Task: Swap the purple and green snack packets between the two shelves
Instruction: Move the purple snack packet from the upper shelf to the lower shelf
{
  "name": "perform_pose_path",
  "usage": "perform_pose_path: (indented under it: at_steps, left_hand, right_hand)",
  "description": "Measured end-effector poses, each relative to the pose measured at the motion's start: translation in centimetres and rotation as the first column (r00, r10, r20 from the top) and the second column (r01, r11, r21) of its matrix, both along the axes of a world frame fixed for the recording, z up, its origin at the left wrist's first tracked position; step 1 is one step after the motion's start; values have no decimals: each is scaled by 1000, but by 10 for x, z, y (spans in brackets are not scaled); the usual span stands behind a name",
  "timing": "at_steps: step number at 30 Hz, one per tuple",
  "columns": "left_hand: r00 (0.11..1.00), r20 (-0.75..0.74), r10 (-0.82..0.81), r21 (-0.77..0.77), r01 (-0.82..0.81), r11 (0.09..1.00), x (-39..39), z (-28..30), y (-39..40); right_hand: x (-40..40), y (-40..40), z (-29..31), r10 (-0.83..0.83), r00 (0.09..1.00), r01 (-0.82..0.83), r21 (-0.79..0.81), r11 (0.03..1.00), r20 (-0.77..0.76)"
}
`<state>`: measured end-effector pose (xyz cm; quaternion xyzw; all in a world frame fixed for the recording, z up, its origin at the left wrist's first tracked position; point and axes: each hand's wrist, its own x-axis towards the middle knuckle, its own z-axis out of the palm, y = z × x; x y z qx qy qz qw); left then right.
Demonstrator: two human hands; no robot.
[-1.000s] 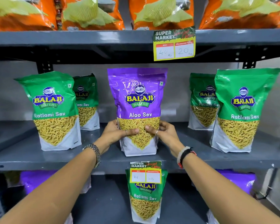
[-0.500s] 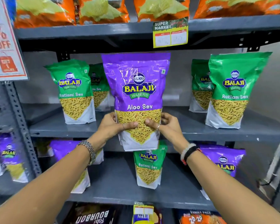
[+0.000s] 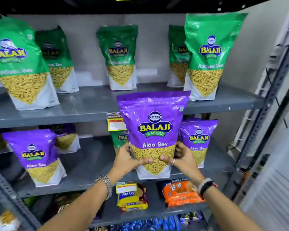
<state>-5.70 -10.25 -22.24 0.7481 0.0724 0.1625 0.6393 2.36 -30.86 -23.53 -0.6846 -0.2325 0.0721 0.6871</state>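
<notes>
Grip: my left hand (image 3: 128, 158) and right hand (image 3: 182, 158) squeeze the low sides of the shiny purple plastic snack packet (image 3: 153, 130) | Where: up in the air, in front of the lower grey metal shelf (image 3: 90, 164) | Feel: looks light, soft, slippery; hold it low.

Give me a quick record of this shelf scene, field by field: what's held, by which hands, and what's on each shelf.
held item: purple Aloo Sev packet, upright, label facing the camera
left hand: grips the packet's lower left side
right hand: grips the packet's lower right side
upper shelf: five green Ratlami Sev packets standing
lower shelf: purple packets at left and right; one green packet partly hidden behind the held one
below: biscuit packs
</notes>
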Motion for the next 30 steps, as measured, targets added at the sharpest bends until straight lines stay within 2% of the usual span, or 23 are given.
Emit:
perform_pose_path:
  at_steps: [6,9,14,20,30]
  left_hand:
    - [978,-181,-100,-81,87,993,51,-68,-22]
    - [973,-179,-146,-117,126,985,76,-91,-29]
    - [952,-224,-207,-87,192,978,109,-119,-23]
    - [930,-306,-202,-49,196,979,142,-137,-7]
    - [944,-302,-136,-23,135,991,172,-149,15]
  right_hand:
    - [29,-27,-59,-94,988,82,-100,992,-126]
    - [43,-30,-78,-119,983,98,-148,984,-141]
    - [68,-30,-106,-154,972,115,-213,970,-177]
    - [101,-11,-126,-177,966,117,-289,950,-189]
    - [125,22,-132,-270,941,195,-323,926,-204]
